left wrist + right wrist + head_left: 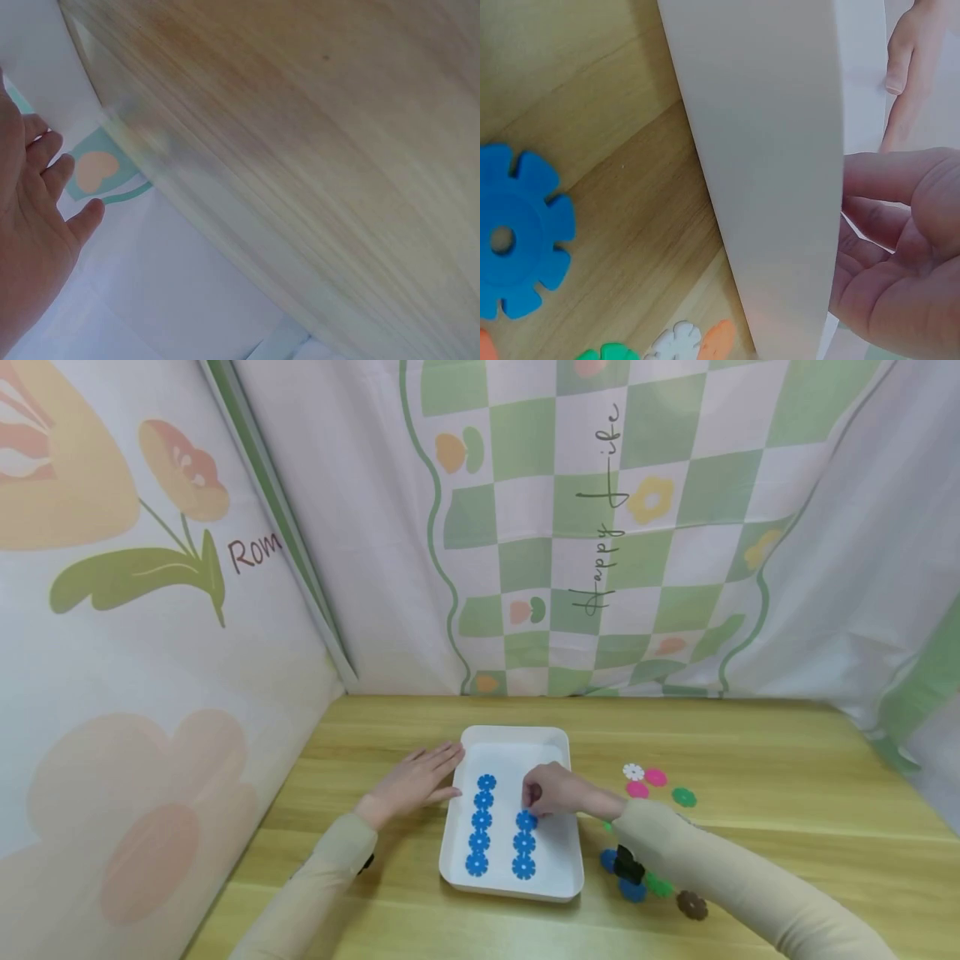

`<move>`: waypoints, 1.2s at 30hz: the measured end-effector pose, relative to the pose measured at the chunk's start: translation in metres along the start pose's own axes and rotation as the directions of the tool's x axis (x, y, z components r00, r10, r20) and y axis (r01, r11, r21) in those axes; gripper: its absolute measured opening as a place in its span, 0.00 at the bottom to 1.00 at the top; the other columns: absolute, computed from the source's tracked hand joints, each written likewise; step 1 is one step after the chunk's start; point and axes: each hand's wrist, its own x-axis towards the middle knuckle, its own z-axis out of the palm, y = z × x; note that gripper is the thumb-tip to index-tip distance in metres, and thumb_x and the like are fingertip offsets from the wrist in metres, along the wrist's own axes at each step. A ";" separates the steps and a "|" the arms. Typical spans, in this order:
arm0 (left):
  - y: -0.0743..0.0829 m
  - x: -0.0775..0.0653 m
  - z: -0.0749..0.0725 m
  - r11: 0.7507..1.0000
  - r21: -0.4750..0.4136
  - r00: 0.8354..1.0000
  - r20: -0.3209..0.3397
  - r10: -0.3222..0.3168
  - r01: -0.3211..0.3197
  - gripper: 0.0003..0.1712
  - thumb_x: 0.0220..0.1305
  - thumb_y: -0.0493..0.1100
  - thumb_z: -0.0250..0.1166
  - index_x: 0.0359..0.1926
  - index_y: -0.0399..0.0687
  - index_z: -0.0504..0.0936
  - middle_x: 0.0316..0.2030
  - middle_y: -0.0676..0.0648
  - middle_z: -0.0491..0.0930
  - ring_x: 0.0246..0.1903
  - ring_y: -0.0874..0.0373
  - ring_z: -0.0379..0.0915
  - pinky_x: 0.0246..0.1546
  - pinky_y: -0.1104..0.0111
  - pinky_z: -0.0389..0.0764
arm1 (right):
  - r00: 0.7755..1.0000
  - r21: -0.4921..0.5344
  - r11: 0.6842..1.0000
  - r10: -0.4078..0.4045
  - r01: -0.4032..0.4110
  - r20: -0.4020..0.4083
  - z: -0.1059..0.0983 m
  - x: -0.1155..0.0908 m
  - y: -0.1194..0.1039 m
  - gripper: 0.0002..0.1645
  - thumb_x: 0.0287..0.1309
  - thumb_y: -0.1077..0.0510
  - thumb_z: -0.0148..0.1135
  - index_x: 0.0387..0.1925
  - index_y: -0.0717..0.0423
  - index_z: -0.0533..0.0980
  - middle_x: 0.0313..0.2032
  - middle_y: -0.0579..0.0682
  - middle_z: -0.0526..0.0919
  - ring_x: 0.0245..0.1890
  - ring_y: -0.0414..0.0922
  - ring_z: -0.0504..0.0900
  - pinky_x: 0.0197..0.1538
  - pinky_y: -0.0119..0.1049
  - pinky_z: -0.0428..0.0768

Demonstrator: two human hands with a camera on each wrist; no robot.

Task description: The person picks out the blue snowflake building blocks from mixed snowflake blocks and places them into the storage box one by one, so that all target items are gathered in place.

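A white tray on the table holds two columns of blue snowflake discs. Several discs form the left column, and three show in the right column. My right hand reaches over the tray with curled fingers, pinching at the top visible blue snowflake disc of the right column. In the right wrist view the tray wall hides the fingertips of that hand. With fingers extended, my left hand touches the tray's left rim; its palm appears in the left wrist view.
Loose discs lie right of the tray: a white one, pink ones, a green one, a brown one and blue ones, some partly behind my right forearm. Patterned curtains hang beyond the wooden table.
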 end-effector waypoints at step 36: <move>0.002 0.000 0.000 1.000 -0.018 1.000 -0.018 0.010 -0.010 0.41 0.75 0.63 0.47 0.77 0.45 0.53 0.78 0.44 0.53 0.77 0.47 0.50 0.75 0.46 0.59 | 0.969 -0.023 0.981 -0.193 0.192 -0.154 -0.030 -0.108 0.062 0.04 0.54 0.64 0.68 0.30 0.57 0.79 0.30 0.44 0.83 0.32 0.31 0.78 0.34 0.25 0.81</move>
